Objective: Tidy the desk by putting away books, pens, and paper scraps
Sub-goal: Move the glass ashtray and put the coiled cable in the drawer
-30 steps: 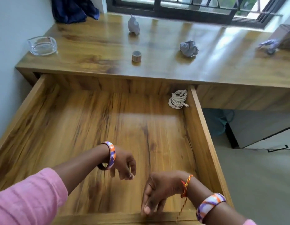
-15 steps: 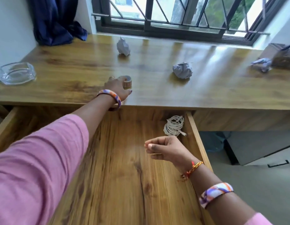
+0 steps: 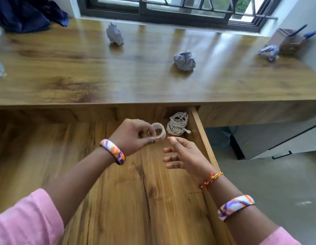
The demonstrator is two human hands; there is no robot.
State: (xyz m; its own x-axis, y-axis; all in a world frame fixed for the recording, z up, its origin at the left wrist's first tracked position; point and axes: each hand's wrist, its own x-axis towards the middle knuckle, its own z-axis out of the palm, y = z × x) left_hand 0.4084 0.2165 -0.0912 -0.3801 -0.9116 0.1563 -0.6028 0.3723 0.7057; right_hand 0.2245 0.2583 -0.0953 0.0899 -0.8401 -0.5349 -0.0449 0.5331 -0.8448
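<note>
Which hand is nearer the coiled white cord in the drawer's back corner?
Left. The left hand, holding a tape roll, sits just left of the coiled cord. The right hand is open, below it, nearer the viewer.

I'm looking into a home study or bedroom: a wooden desk [image 3: 118, 82] built under a barred window [image 3: 171, 7], its drawer [image 3: 201, 131] open, a dark curtain [image 3: 26, 15] at the far left corner, a pen holder [image 3: 286, 40] far right.

Over the open drawer [image 3: 118, 200] the left hand [image 3: 134, 134] pinches a tape roll [image 3: 159, 131]; the right hand [image 3: 186, 154] waits just beside it, fingers loose; a coiled cord [image 3: 178, 123] lies in the drawer's far right corner; three crumpled papers [image 3: 185, 61] sit on the surface [image 3: 83, 76] beyond.
</note>
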